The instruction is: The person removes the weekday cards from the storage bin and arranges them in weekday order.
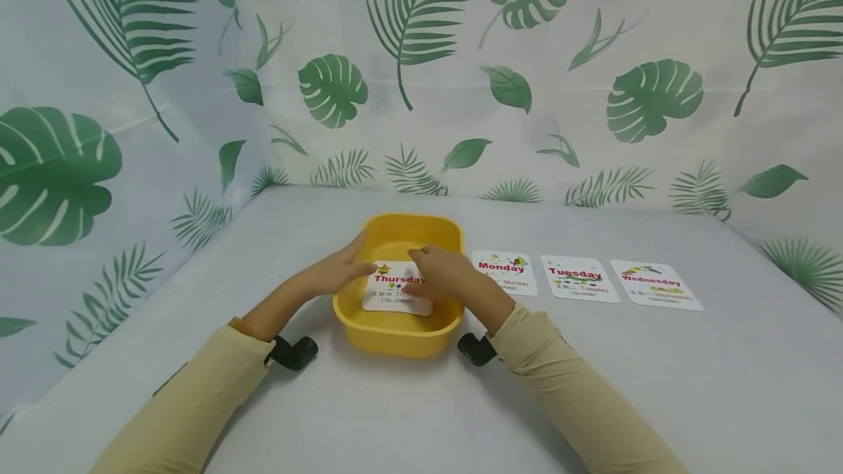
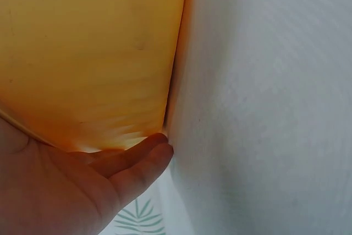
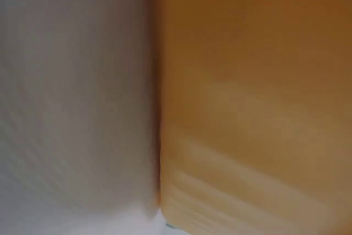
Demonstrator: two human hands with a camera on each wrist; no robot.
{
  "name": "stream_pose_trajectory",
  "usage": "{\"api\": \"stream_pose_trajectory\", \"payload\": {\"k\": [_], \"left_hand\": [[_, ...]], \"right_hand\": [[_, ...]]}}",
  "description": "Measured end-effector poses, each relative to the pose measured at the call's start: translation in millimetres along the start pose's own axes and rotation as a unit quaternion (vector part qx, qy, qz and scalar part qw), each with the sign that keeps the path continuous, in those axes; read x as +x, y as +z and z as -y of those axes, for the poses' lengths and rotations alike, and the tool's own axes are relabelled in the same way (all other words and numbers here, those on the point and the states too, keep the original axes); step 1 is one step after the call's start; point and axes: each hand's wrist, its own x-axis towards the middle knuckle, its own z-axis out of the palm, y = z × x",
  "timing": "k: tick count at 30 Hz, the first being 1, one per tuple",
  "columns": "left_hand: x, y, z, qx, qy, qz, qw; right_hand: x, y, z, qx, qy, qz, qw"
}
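A yellow plastic basin (image 1: 395,346) stands on the table, with a white "Thursday" card (image 1: 388,302) inside it, face up. My left hand (image 1: 329,273) holds the basin's left side, its thumb over the rim. In the left wrist view, the left hand's fingers (image 2: 140,163) lie along the basin's outer wall (image 2: 93,53). My right hand (image 1: 441,273) reaches over the right rim, thumb and fingers apart above the card's right part. Whether it touches the card cannot be told. Only the basin wall (image 3: 258,108) shows in the blurred right wrist view, without the hand.
To the right of the basin, a "Monday" card (image 1: 503,273), a "Tuesday" card (image 1: 579,279) and a "Wednesday" card (image 1: 656,285) lie in a row on the pale tabletop (image 1: 369,415). A leaf-patterned cloth (image 1: 448,115) hangs behind and at the sides.
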Motion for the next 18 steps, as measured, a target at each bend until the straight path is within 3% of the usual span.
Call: {"api": "stream_pose_trajectory", "payload": {"k": [4,10,18], "left_hand": [[-0.9,-1.3,-3.6,0.008,0.001,0.0,1.0],[0.4,-0.4,-7.4,0.015,-0.019,0.002,0.9997],[-2.2,0.8,-6.2,0.004,-0.009,-0.001,0.9999]], "right_hand": [[5.8,0,3,-0.045,0.034,0.041,0.9976],[12.4,-3,-2,-0.018,0.057,0.078,0.9952],[11.2,2,-4,-0.021,0.032,0.022,0.999]]}}
